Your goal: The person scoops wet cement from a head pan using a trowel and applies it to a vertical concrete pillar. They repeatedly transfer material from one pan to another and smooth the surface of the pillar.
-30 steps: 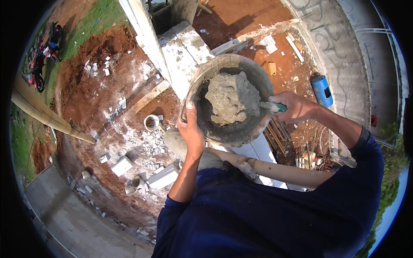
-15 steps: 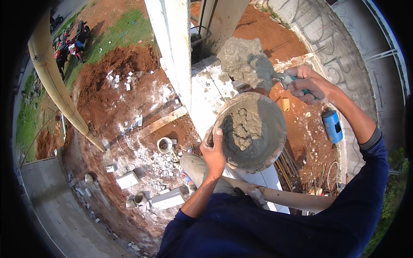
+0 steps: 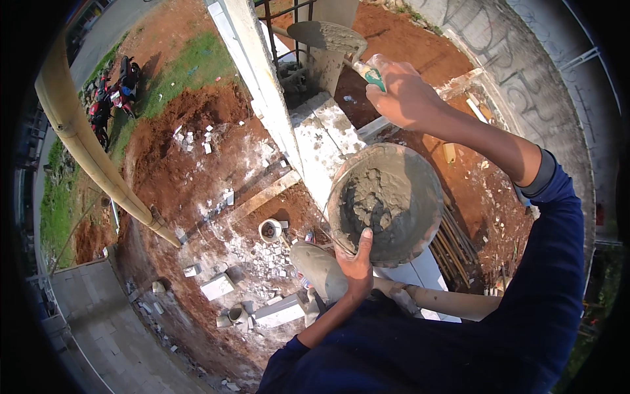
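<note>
My right hand (image 3: 403, 95) is closed around the green handle of a trowel (image 3: 328, 37). The blade points left, beside upright dark steel bars (image 3: 295, 29) and a grey board (image 3: 330, 56); a grey coat of mortar shows on it. Below, my left hand (image 3: 356, 266) grips the near rim of a round bucket (image 3: 430, 203), thumb over the edge. Wet grey mortar (image 3: 379, 194) lies inside, with a hollow near my thumb. The bucket stands close to my body, beside a mortar-spattered white block wall (image 3: 319, 141).
A tall white post (image 3: 256, 72) rises left of the wall. A bamboo pole (image 3: 459, 303) crosses in front of my body, and another bamboo pole (image 3: 98, 144) stands at left. Far below lie red soil, white rubble (image 3: 272, 256), blocks (image 3: 216, 286) and a small pail (image 3: 270, 230).
My right hand has moved up and left with the trowel, from above the bucket to the steel bars. The large mortar lump no longer shows on the blade. My left hand has shifted along the rim.
</note>
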Action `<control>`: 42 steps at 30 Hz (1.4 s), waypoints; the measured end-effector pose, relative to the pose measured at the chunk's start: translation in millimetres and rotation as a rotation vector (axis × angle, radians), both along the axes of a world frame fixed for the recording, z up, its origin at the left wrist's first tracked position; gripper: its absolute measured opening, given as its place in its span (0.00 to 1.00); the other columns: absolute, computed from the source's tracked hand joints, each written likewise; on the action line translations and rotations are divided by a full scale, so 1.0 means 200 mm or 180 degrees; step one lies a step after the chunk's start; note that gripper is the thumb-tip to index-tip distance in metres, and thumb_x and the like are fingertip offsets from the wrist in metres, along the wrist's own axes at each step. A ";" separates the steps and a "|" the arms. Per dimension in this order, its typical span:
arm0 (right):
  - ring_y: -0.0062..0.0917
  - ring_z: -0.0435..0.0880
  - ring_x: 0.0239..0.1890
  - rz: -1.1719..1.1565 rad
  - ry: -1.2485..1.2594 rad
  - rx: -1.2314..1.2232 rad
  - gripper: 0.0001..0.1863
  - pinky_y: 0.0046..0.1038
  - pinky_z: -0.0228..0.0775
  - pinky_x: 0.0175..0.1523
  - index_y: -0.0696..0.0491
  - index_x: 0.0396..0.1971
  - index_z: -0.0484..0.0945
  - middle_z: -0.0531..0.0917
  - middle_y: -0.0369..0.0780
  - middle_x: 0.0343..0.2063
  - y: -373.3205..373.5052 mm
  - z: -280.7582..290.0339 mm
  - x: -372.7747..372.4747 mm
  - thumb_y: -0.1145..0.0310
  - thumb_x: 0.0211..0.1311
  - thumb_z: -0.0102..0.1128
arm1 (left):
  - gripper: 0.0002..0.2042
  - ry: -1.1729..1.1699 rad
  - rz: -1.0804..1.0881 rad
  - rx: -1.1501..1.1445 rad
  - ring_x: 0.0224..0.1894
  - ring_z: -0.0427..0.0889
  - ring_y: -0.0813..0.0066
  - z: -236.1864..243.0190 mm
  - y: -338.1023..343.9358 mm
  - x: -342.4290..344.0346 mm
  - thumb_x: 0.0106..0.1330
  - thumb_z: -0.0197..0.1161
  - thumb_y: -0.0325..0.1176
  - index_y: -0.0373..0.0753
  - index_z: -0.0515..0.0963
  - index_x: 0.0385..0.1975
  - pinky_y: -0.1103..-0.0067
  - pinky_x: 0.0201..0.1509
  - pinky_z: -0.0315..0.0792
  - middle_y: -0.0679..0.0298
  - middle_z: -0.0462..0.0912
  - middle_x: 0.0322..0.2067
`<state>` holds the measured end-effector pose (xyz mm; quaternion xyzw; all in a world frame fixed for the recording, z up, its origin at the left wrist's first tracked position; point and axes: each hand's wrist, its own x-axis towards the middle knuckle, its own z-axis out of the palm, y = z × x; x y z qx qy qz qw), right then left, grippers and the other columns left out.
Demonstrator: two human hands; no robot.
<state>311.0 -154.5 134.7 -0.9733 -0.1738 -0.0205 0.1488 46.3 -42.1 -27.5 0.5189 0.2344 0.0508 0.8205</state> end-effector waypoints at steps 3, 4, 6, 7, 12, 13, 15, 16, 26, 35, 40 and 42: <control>0.47 0.80 0.55 -0.0084 0.0462 -0.0870 0.18 0.45 0.72 0.61 0.65 0.41 0.79 0.82 0.55 0.45 -0.03 0.35 -0.17 0.63 0.69 0.54 | 0.26 -0.0017 0.0334 -0.0036 0.57 0.78 0.69 -0.01 -0.02 0.00 0.68 0.64 0.23 0.30 0.69 0.67 0.74 0.65 0.69 0.57 0.80 0.57; 0.47 0.81 0.53 0.0244 0.0346 -0.0864 0.17 0.45 0.73 0.60 0.65 0.42 0.79 0.83 0.54 0.43 -0.06 0.43 -0.23 0.64 0.68 0.56 | 0.27 0.0082 0.0292 0.0044 0.52 0.79 0.70 -0.05 0.00 -0.01 0.63 0.61 0.19 0.30 0.70 0.65 0.75 0.62 0.70 0.58 0.81 0.53; 0.48 0.84 0.48 0.0594 0.0419 -0.1105 0.15 0.44 0.76 0.56 0.65 0.42 0.79 0.84 0.54 0.39 -0.15 0.55 -0.35 0.67 0.65 0.59 | 0.28 0.0048 0.0190 0.0038 0.54 0.79 0.70 -0.06 0.03 0.02 0.61 0.58 0.17 0.27 0.70 0.65 0.76 0.62 0.70 0.56 0.82 0.54; 0.48 0.86 0.44 0.0679 0.0633 -0.1347 0.14 0.44 0.77 0.53 0.65 0.41 0.79 0.85 0.53 0.37 -0.17 0.60 -0.39 0.69 0.64 0.60 | 0.28 0.0073 0.0148 0.0048 0.54 0.79 0.70 -0.05 0.06 0.04 0.60 0.56 0.17 0.26 0.70 0.65 0.76 0.63 0.70 0.55 0.82 0.54; 0.42 0.87 0.30 0.1134 0.1162 -0.2410 0.14 0.39 0.80 0.38 0.64 0.45 0.78 0.83 0.51 0.31 -0.30 0.49 -0.65 0.73 0.61 0.61 | 0.29 -0.0242 -0.0540 0.0305 0.50 0.81 0.72 0.10 0.11 0.25 0.58 0.55 0.15 0.24 0.70 0.64 0.79 0.58 0.73 0.56 0.84 0.51; 0.42 0.87 0.27 0.1142 0.0795 -0.2419 0.15 0.38 0.80 0.35 0.65 0.46 0.77 0.83 0.52 0.29 -0.36 0.34 -0.70 0.74 0.61 0.60 | 0.29 -0.0263 -0.0631 0.0344 0.50 0.82 0.72 0.13 0.10 0.26 0.58 0.54 0.14 0.24 0.70 0.64 0.78 0.58 0.73 0.56 0.84 0.51; 0.45 0.90 0.32 0.1175 0.0439 -0.2406 0.13 0.41 0.84 0.37 0.67 0.41 0.76 0.86 0.55 0.30 -0.43 0.11 -0.74 0.75 0.58 0.63 | 0.29 -0.0296 -0.0795 0.0437 0.49 0.82 0.72 0.17 0.09 0.27 0.58 0.54 0.14 0.24 0.70 0.64 0.78 0.57 0.74 0.56 0.84 0.51; 0.46 0.90 0.33 0.1054 0.0873 -0.2240 0.15 0.41 0.84 0.37 0.68 0.42 0.76 0.86 0.56 0.32 -0.45 0.02 -0.74 0.75 0.58 0.62 | 0.28 -0.0278 -0.0799 0.0412 0.49 0.82 0.72 0.16 0.07 0.26 0.59 0.53 0.14 0.24 0.70 0.64 0.78 0.56 0.75 0.56 0.84 0.50; 0.31 0.88 0.26 0.0570 0.3405 0.0696 0.19 0.34 0.80 0.31 0.72 0.50 0.74 0.86 0.49 0.31 -0.54 -0.37 -0.71 0.73 0.64 0.58 | 0.23 -0.0754 -0.0601 0.0397 0.55 0.80 0.72 0.10 0.05 0.28 0.67 0.58 0.17 0.24 0.71 0.63 0.76 0.60 0.73 0.55 0.83 0.53; 0.16 0.69 0.15 -0.0577 0.4573 0.1162 0.08 0.24 0.58 0.17 0.57 0.38 0.73 0.76 0.34 0.19 -0.54 -0.21 -0.77 0.73 0.66 0.63 | 0.23 -0.0608 -0.0186 0.0158 0.56 0.76 0.73 0.03 0.05 0.27 0.83 0.55 0.41 0.25 0.71 0.64 0.75 0.64 0.68 0.56 0.80 0.55; 0.12 0.68 0.16 -0.0801 0.4812 0.1665 0.08 0.22 0.56 0.17 0.56 0.40 0.74 0.75 0.31 0.19 -0.55 -0.19 -0.74 0.72 0.68 0.63 | 0.21 -0.0101 0.0269 -0.0113 0.51 0.74 0.76 -0.07 0.10 0.23 0.85 0.52 0.41 0.25 0.76 0.58 0.78 0.60 0.67 0.60 0.80 0.50; 0.12 0.68 0.16 -0.0794 0.4777 0.1714 0.08 0.22 0.56 0.17 0.56 0.40 0.74 0.75 0.30 0.19 -0.57 -0.17 -0.72 0.71 0.68 0.63 | 0.21 -0.0062 0.0243 -0.0367 0.50 0.74 0.76 -0.18 0.13 0.20 0.85 0.52 0.41 0.24 0.76 0.56 0.78 0.60 0.67 0.61 0.81 0.49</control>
